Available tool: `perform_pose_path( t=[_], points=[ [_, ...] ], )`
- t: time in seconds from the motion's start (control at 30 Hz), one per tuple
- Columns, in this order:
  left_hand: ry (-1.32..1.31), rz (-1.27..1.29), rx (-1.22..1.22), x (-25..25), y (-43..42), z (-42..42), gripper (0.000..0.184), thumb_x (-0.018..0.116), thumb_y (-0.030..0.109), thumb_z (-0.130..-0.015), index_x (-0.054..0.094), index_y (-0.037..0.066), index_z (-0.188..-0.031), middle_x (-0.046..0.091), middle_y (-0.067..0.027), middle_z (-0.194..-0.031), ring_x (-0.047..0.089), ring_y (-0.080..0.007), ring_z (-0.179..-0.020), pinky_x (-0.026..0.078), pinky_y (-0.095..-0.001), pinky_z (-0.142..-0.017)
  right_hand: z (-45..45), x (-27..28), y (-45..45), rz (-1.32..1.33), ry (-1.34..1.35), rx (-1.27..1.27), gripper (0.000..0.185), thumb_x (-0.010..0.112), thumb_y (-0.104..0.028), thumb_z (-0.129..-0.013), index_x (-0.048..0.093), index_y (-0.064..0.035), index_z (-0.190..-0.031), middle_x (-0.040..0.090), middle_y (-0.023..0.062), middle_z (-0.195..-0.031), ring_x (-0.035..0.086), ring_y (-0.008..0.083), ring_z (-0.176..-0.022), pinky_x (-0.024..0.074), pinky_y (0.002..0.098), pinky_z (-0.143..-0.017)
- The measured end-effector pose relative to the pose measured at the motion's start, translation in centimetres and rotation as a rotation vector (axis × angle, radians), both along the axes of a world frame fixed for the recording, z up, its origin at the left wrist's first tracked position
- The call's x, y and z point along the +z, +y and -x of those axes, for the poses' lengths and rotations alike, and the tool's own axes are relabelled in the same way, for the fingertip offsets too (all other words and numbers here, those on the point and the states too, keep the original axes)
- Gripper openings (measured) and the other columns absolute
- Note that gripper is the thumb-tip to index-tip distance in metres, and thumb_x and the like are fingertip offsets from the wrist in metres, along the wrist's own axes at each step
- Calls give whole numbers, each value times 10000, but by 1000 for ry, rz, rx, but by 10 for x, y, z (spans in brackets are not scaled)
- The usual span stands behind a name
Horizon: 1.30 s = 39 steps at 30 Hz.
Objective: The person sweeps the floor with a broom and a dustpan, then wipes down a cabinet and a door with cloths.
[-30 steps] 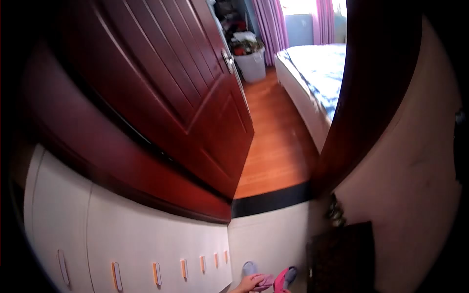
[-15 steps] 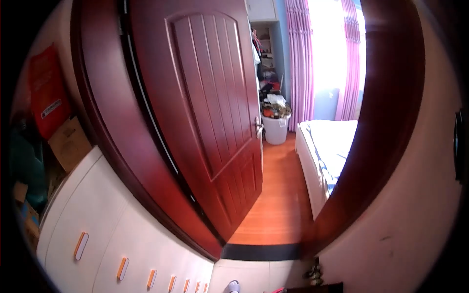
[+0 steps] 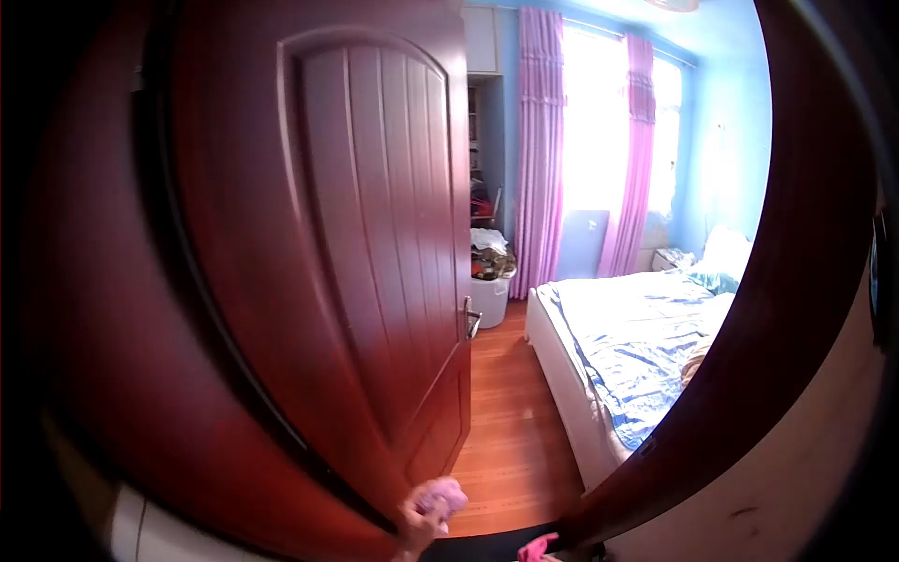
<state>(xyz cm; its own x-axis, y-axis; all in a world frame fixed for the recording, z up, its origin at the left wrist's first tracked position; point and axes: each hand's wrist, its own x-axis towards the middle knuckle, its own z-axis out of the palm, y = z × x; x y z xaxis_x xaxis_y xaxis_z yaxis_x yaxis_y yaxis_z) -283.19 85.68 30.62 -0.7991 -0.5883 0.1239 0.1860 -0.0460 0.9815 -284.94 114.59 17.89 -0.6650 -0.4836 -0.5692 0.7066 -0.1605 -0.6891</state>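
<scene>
Low in the view, my left hand [image 3: 413,526] is closed around a crumpled lilac cloth [image 3: 444,499], in front of the lower part of a dark red wooden door [image 3: 379,234]. The door stands ajar, its metal lever handle [image 3: 473,318] on the right edge. At the bottom edge, right of my left hand, a bright pink item [image 3: 535,548], perhaps cloth, shows in my right hand [image 3: 551,558]. Most of that hand is cut off by the frame.
Past the doorway, a wooden floor [image 3: 510,440] runs beside a bed [image 3: 637,328] with a blue and white cover. A white bin [image 3: 490,302] piled with clothes stands behind the door. The door frame [image 3: 749,375] rises on the right; a white cabinet [image 3: 154,529] is lower left.
The view has moved closer to the doorway and tilted up, showing more of the bed and room. My left hand with the lilac cloth has come into view; more of the pink item shows.
</scene>
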Motion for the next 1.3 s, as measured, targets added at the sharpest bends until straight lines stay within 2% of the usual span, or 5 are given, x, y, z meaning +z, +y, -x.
perform_pose_path(
  t=[0.17, 0.57, 0.83, 1.1, 1.3],
  points=[
    [266, 558, 548, 82, -75, 53, 331, 609, 80, -836, 572, -3, -1155, 607, -82, -977, 576, -167, -853, 466, -300, -780, 85, -92, -73, 112, 132, 58, 282, 492, -249, -934, 505, -48, -1131, 637, 151, -815, 676, 304, -746, 578, 378, -608],
    [-246, 1984, 1212, 214, -118, 64, 253, 570, 53, -860, 630, 41, -1105, 581, -147, -1163, 515, -345, -1132, 433, -471, -893, 317, 114, -258, 194, 574, 475, 209, 406, -102, -932, 482, -21, -1109, 649, 123, -918, 617, 160, -673, 488, 218, -508],
    [-714, 2242, 1346, 274, -147, 117, 243, 550, 214, -866, 667, 169, -1074, 551, -42, -1298, 465, -275, -1243, 325, -593, -998, 328, 286, -420, 562, 2465, 263, 452, 674, -245, -741, 581, -124, -1166, 383, 139, -1386, 362, 328, -1277, 307, 530, -1035],
    [-579, 2215, 1981, 511, -168, 117, 422, 426, 259, -952, 480, 99, -1339, 443, -133, -1398, 357, -360, -1317, 216, -557, -1091, 410, 517, -519, 281, 2061, -630, 545, 512, -151, -849, 390, -50, -1370, 268, 275, -1425, 193, 484, -1347, 187, 638, -1053],
    [-481, 2649, 1447, 549, -169, 146, 350, 519, 179, -913, 559, 76, -1245, 563, -125, -1265, 485, -325, -1207, 322, -449, -1073, 380, 576, -504, 379, 2220, -514, 331, 527, -202, -851, 526, -80, -1158, 502, 166, -1228, 393, 390, -1215, 351, 542, -902]
  ],
)
